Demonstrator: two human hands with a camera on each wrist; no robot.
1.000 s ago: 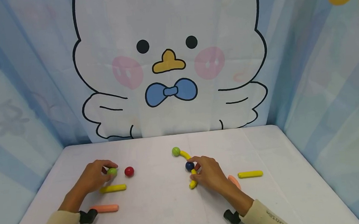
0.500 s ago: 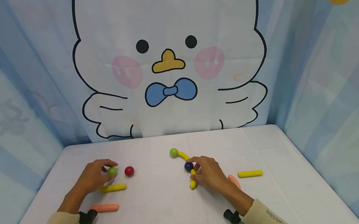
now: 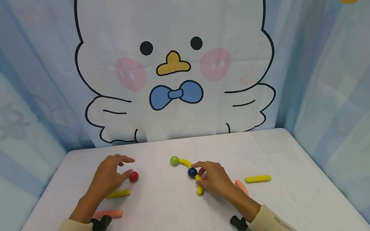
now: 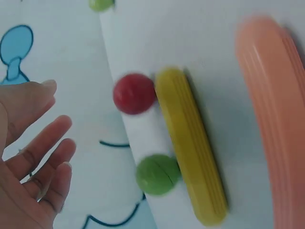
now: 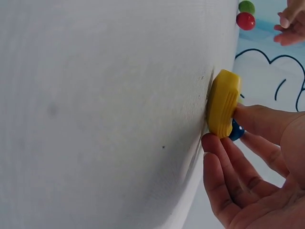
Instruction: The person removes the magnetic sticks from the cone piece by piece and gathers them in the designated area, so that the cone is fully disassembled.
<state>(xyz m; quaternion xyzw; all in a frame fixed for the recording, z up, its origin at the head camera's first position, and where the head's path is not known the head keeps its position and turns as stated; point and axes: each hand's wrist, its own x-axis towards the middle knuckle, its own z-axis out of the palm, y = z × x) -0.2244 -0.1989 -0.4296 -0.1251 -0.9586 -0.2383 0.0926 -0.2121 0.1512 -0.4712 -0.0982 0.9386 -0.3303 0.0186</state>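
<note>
In the head view my left hand hovers with thumb and forefinger spread beside a red ball. The left wrist view shows its fingers holding nothing, with a green ball nearby that the hand mostly hides in the head view. My right hand pinches a yellow curved stick between thumb and fingers. This stick joins a dark blue ball, which meets another yellow curved stick ending at a second green ball.
Left of centre lie a straight yellow stick and an orange stick. At right, another yellow stick lies near a curved orange piece beside my forearm. A patterned curtain hangs behind the white table.
My left hand has let go of the green ball and moved right, above the red ball. The joined chain's far end has swung left and nearer, with my right hand staying put.
</note>
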